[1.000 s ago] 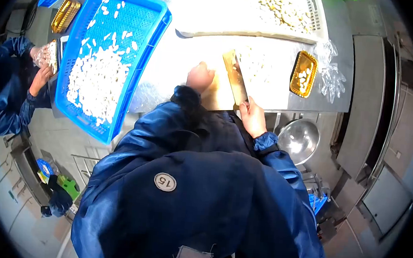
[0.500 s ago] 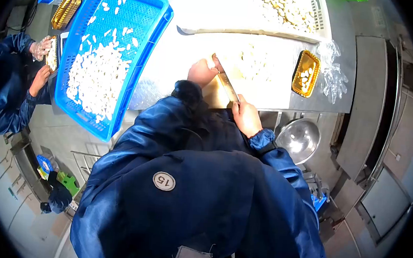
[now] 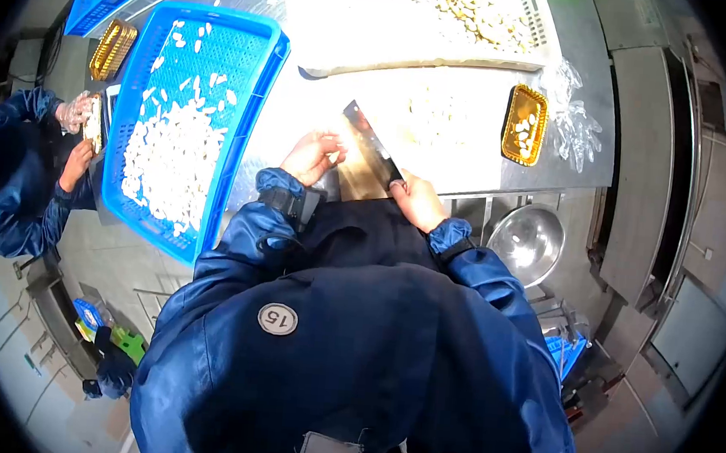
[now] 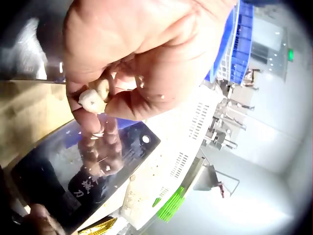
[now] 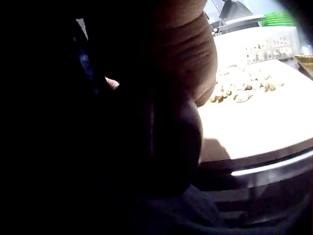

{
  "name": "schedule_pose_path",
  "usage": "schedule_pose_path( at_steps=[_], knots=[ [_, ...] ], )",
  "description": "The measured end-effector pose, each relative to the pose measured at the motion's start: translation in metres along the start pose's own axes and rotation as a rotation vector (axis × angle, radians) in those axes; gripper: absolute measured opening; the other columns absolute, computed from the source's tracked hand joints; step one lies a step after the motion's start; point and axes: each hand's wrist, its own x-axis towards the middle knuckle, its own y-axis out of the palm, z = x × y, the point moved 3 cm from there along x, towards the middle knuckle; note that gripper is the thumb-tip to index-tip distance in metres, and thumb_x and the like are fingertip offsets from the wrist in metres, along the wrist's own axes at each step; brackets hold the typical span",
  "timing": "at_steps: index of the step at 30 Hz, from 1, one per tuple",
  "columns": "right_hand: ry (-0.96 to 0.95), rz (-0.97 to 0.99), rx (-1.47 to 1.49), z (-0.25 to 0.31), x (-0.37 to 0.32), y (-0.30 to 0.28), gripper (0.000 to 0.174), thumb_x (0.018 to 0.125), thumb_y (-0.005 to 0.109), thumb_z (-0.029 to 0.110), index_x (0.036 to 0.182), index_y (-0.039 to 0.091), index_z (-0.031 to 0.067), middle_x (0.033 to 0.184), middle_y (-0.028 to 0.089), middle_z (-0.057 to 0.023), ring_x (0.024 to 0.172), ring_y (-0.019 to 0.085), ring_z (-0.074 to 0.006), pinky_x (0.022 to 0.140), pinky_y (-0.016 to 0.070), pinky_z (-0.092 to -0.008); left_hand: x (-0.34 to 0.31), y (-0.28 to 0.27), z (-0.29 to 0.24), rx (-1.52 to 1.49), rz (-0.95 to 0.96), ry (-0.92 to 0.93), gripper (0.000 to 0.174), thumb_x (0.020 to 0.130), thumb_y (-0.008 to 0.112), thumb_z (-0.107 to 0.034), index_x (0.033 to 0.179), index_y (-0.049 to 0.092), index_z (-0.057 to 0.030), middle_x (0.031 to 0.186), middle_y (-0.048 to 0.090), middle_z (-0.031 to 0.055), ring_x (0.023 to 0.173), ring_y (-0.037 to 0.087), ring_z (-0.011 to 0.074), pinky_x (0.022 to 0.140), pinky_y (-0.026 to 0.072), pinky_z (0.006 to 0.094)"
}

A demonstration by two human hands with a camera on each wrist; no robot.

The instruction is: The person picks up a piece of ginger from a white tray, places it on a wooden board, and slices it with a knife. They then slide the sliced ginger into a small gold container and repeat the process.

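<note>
My left hand pinches a small pale piece of food between thumb and fingertips, just left of the cleaver blade. In the left wrist view that left hand hovers over the shiny cleaver, which mirrors the fingers. My right hand grips the handle of the cleaver, its blade tilted up and to the left over the wooden cutting board. A loose heap of pale pieces lies on the board beyond the right hand, which fills the dark right wrist view.
A blue crate holding several white pieces sits at left. A white perforated tray lies at the back, a gold foil tray and clear gloves at right. A steel bowl hangs below the counter edge. Another person works at far left.
The cleaver has swung from pointing up the board to leaning left. My left hand has left the blade's edge, moved left and now pinches a small piece. The view shifted slightly.
</note>
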Motion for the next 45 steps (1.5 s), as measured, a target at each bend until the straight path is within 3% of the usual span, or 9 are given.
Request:
schedule_pose_path(
  at_steps=[3, 6, 9, 13, 17, 20, 21, 28, 45],
  knots=[
    [0.115, -0.075, 0.043, -0.023, 0.001, -0.013, 0.033, 0.093, 0.054, 0.024, 0.113, 0.062, -0.0013, 0.08, 0.066, -0.027, 0.076, 0.068, -0.0406, 0.07, 0.0513, -0.0456, 0.019, 0.018, 0.003, 0.542, -0.084, 0.056, 0.027, 0.089, 0.068, -0.005, 0.111, 0.053, -0.0027, 0.087, 0.062, 0.0069, 0.079, 0.063, 0.0202, 0.073, 0.0532, 0.0311],
    [0.079, -0.244, 0.064, -0.031, -0.006, -0.031, 0.034, 0.093, 0.055, 0.02, 0.115, 0.06, -0.0057, 0.081, 0.068, -0.0256, 0.074, 0.068, -0.0395, 0.07, 0.053, -0.0433, 0.039, 0.049, 0.009, 1.213, -0.178, 0.756, 0.042, 0.078, 0.078, -0.01, 0.11, 0.053, -0.0016, 0.088, 0.064, 0.016, 0.084, 0.064, 0.0338, 0.076, 0.0517, 0.0394],
    [0.112, -0.211, 0.077, -0.031, -0.014, -0.031, 0.03, 0.092, 0.056, 0.02, 0.11, 0.062, -0.0036, 0.08, 0.067, -0.0259, 0.077, 0.068, -0.0405, 0.072, 0.0529, -0.0447, 0.044, 0.073, 0.012, 1.381, -0.168, 0.656, 0.048, 0.072, 0.082, -0.01, 0.11, 0.053, -0.0017, 0.099, 0.061, 0.0215, 0.097, 0.061, 0.0396, 0.084, 0.0494, 0.0428],
    [0.06, -0.204, 0.008, -0.02, -0.022, -0.021, 0.025, 0.092, 0.055, 0.022, 0.099, 0.061, -0.0012, 0.077, 0.064, -0.0284, 0.078, 0.065, -0.0457, 0.072, 0.0512, -0.0484, 0.032, 0.072, 0.008, 1.266, -0.235, 0.784, 0.048, 0.071, 0.083, -0.01, 0.109, 0.053, -0.0025, 0.11, 0.056, 0.0211, 0.098, 0.058, 0.036, 0.085, 0.0489, 0.0418],
    [0.047, -0.147, -0.021, -0.011, -0.023, -0.024, 0.024, 0.092, 0.055, 0.022, 0.099, 0.06, -0.0009, 0.075, 0.063, -0.0281, 0.076, 0.065, -0.0461, 0.07, 0.0504, -0.0492, 0.034, 0.045, 0.015, 1.205, -0.393, 0.833, 0.04, 0.081, 0.077, -0.008, 0.109, 0.05, 0.0021, 0.095, 0.059, 0.0149, 0.086, 0.062, 0.0255, 0.075, 0.0542, 0.0377],
    [-0.009, -0.158, -0.034, -0.011, -0.022, -0.022, 0.024, 0.092, 0.055, 0.022, 0.1, 0.06, -0.0005, 0.074, 0.062, -0.0277, 0.075, 0.065, -0.0451, 0.069, 0.0502, -0.0489, 0.045, 0.04, 0.02, 0.706, -0.311, 0.435, 0.03, 0.088, 0.069, -0.005, 0.109, 0.048, 0.0014, 0.089, 0.059, 0.0104, 0.075, 0.065, 0.019, 0.062, 0.0572, 0.0324],
    [-0.007, -0.152, -0.032, -0.012, -0.023, -0.022, 0.024, 0.092, 0.055, 0.021, 0.101, 0.06, -0.0002, 0.074, 0.062, -0.0276, 0.075, 0.065, -0.045, 0.068, 0.0501, -0.0489, 0.048, 0.042, 0.019, 0.657, -0.312, 0.483, 0.024, 0.091, 0.065, -0.002, 0.109, 0.048, 0.0013, 0.085, 0.059, 0.0074, 0.069, 0.065, 0.0145, 0.056, 0.0575, 0.0275],
    [-0.004, -0.15, -0.089, -0.005, -0.028, -0.032, 0.023, 0.093, 0.056, 0.021, 0.105, 0.061, 0.0015, 0.07, 0.061, -0.0265, 0.071, 0.064, -0.0443, 0.066, 0.0501, -0.0485, 0.043, 0.044, 0.009, 0.619, -0.249, 0.33, 0.02, 0.09, 0.066, 0.0, 0.105, 0.054, -0.0056, 0.077, 0.059, 0.004, 0.066, 0.064, 0.0137, 0.054, 0.0551, 0.0268],
    [0.087, 0.034, -0.109, 0.001, -0.014, -0.021, 0.034, 0.095, 0.052, 0.021, 0.122, 0.056, 0.001, 0.081, 0.065, -0.0276, 0.078, 0.065, -0.0463, 0.074, 0.0509, -0.0503, 0.059, 0.021, 0.015, 0.5, -0.224, 0.372, 0.01, 0.088, 0.066, 0.002, 0.089, 0.056, 0.0009, 0.075, 0.064, 0.0066, 0.064, 0.065, 0.013, 0.055, 0.0548, 0.0248]
  ],
)
